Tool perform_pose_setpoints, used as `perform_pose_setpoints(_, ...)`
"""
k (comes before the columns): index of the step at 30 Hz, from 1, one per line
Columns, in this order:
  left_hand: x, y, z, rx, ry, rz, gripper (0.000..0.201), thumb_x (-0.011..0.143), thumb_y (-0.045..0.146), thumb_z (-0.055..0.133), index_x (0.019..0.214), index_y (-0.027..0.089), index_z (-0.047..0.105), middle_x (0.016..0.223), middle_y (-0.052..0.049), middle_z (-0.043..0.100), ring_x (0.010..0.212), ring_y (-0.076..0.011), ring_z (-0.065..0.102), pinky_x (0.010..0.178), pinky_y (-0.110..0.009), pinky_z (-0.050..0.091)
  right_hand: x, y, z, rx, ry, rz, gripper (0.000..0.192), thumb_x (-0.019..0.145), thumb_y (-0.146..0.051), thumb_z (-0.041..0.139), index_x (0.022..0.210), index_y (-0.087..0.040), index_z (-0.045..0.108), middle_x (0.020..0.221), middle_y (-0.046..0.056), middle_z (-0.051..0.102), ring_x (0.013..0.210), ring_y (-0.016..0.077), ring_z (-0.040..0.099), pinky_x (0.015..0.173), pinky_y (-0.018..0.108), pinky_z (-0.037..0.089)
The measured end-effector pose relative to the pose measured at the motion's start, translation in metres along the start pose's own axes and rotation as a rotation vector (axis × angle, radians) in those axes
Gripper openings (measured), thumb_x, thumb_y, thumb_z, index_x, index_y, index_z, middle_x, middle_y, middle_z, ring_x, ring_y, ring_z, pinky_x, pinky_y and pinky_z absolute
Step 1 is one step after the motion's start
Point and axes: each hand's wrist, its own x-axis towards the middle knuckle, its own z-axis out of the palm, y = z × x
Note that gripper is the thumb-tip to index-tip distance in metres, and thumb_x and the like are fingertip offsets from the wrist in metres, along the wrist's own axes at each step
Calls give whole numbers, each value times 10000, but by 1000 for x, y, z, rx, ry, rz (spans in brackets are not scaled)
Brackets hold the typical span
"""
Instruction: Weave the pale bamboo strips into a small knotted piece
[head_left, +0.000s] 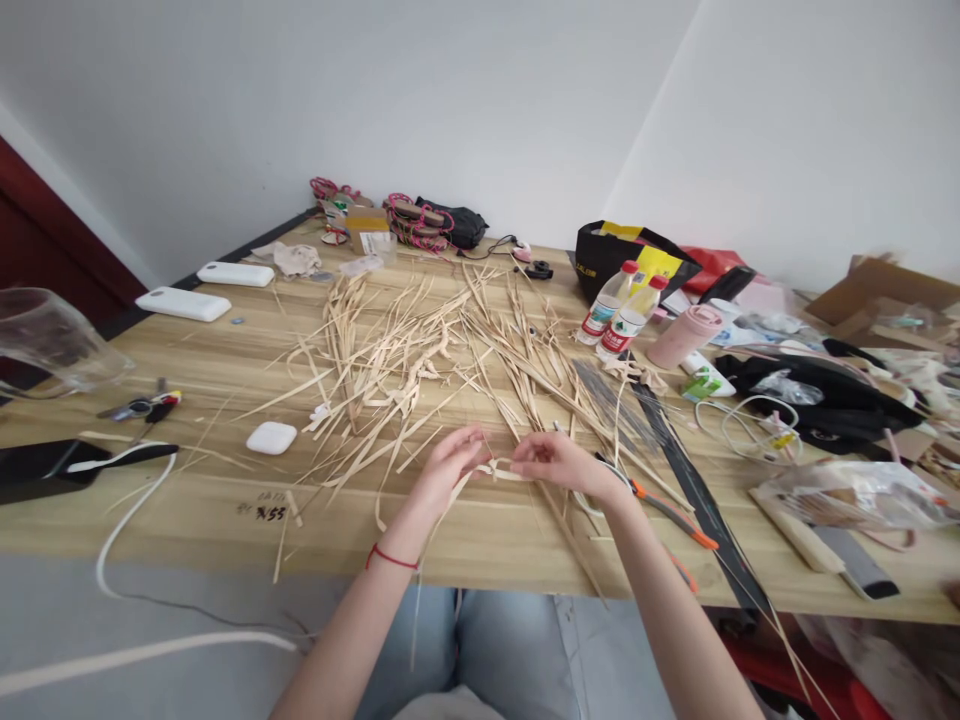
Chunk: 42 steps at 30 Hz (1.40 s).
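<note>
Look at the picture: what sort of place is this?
Probably a craft workroom. A wooden table against plain walls is strewn with pale straw strips, both hands bend one strip, and orange-handled pliers lie nearby.

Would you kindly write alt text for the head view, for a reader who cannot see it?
Two bare hands, left hand and right hand, hold a pale straw strip between them over a wooden table strewn with loose straw strips. Two water bottles stand behind, orange-handled pliers lie at right.

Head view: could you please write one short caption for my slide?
Both hands, left hand and right hand, hold a thin pale straw strip above a light wooden table strewn with straw.
</note>
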Motion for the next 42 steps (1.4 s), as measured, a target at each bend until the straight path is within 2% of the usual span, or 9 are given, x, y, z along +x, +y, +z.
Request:
perform_pose_setpoints(6,0,1,5,74,19,54,680,570,137,784,1193,230,527,1310,-108,477,773,-136,643,650,-252,534,-17,-9,-4,67,-54,9,189,710,-319,689,826,-177,643,589,-28,536,516,100,475,468,213,382)
perform_pose_setpoints(12,1,1,-1,125,42,70,694,579,83,755,1217,230,526,1262,-85,523,740,-92,602,730,-268,517,-26,-14,-19,217,130,-86,249,716,-336,699,895,-179,625,788,25,601,680,126,557,592,243,475)
perform_pose_setpoints(15,2,0,-2,132,11,54,705,579,74,746,1227,231,516,1262,-87,519,784,-116,618,764,-298,519,-32,-14,-25,203,32,-16,301,712,-352,702,947,-187,611,736,3,579,603,109,541,513,222,451)
perform_pose_setpoints(18,2,-1,-3,142,7,29,725,577,77,749,1238,243,502,1288,-93,497,856,-150,627,758,-299,523,-38,-16,-30,95,-36,64,338,714,-384,689,980,-192,608,742,-8,564,516,82,498,448,209,408)
perform_pose_setpoints(24,0,1,-10,155,13,53,657,633,103,702,1244,237,502,1290,-100,502,836,-148,636,718,-274,521,-45,-19,-48,-195,64,58,270,736,-420,646,827,-166,661,663,8,596,579,109,514,540,229,396)
perform_pose_setpoints(29,2,-1,-9,177,-19,57,669,625,117,725,1247,217,501,1290,-101,507,832,-141,630,769,-292,520,-47,-14,-63,-260,48,159,348,730,-496,614,810,-160,660,571,-13,555,487,96,446,469,222,336)
perform_pose_setpoints(34,2,-5,-12,186,23,63,673,645,127,712,1270,221,480,1326,-111,468,733,-115,635,739,-304,529,-54,-20,-80,-383,87,159,407,678,-533,656,538,-164,561,484,-34,472,484,92,417,478,223,320)
perform_pose_setpoints(37,2,-6,-16,170,2,68,685,638,133,722,1272,231,482,1327,-113,467,731,-119,642,727,-302,536,-60,-30,-86,-241,162,72,395,708,-509,648,532,-168,555,554,-9,531,572,118,490,562,236,384)
perform_pose_setpoints(42,5,-11,-16,172,-17,63,713,619,100,724,1273,237,478,1324,-113,472,726,-116,643,703,-285,536,-44,-37,-74,248,286,-16,316,730,-473,648,652,-167,641,950,75,653,733,161,607,726,304,483)
